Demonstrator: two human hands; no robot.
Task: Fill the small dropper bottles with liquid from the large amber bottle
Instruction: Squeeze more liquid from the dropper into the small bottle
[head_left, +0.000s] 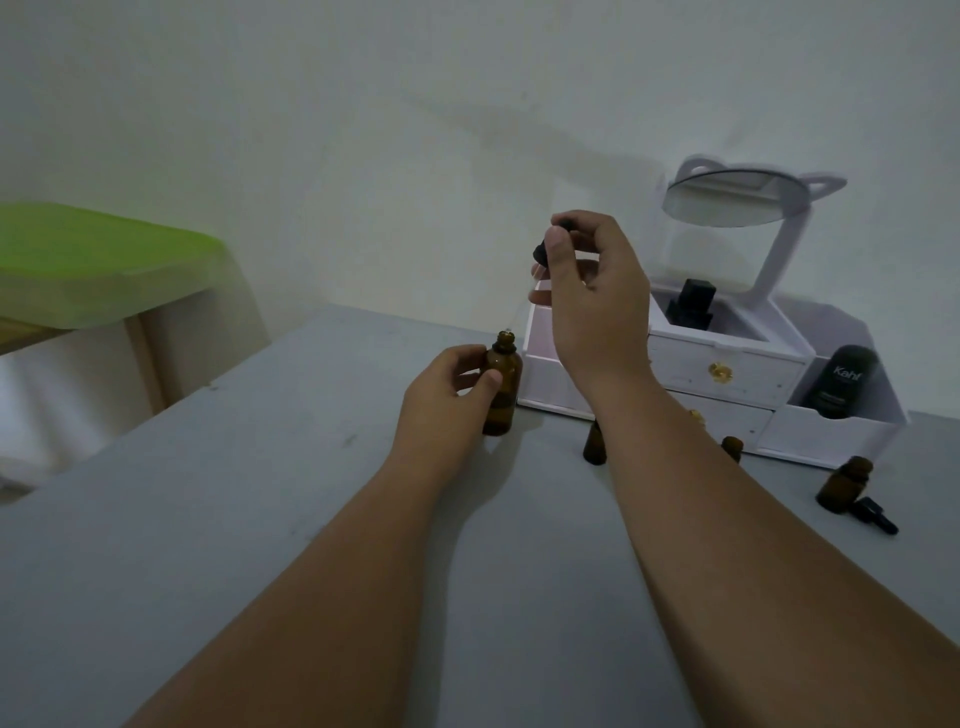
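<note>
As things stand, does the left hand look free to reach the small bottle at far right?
Probably not: the left hand grips the large amber bottle, and the right forearm lies between it and that small bottle.

Glossy amber glass bottle (503, 387), matt grey table (260, 493), smooth white plastic organizer (727, 374), translucent green plastic lid (98, 260).

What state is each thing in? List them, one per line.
large amber bottle: upright, uncapped, held by left hand
dropper: lifted above it, pinched by right hand
small bottles: upright, uncapped
loose dropper cap: lying on table
organizer drawers: closed
</note>
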